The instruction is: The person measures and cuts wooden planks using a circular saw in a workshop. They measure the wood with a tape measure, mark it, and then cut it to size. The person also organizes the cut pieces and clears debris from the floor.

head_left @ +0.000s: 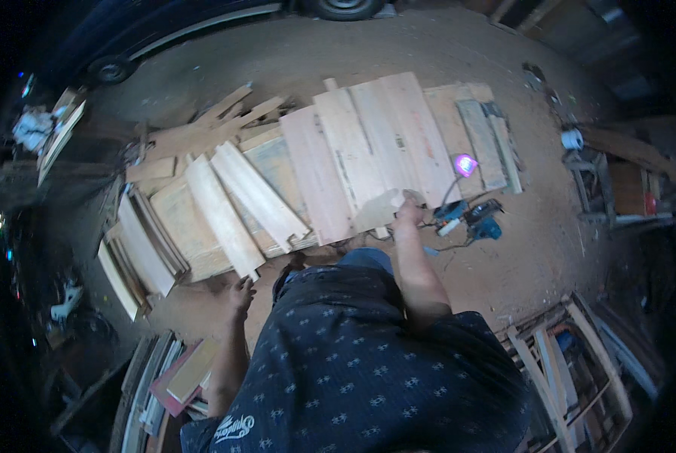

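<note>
Pale planks (221, 215) and wider pinkish boards (368, 151) lie side by side across a low platform of sheet wood (172, 219). My right hand (408, 210) is at the near end of the wide boards, fingers curled on something I cannot make out, with a grey shadow beside it. My left hand (241, 291) hangs just below the near end of a narrow plank, fingers loosely apart. To the right of my right hand lie blue power tools (483, 226) with cords, beside a small purple-lit object (465, 164).
A dark vehicle (157, 30) stands beyond the boards. Stacked narrow boards (145, 241) lie at left. Offcuts (224, 106) rest behind the platform. Timber frames (572, 332) are at lower right, more wood (190, 366) at lower left, and a workbench (617, 151) at right.
</note>
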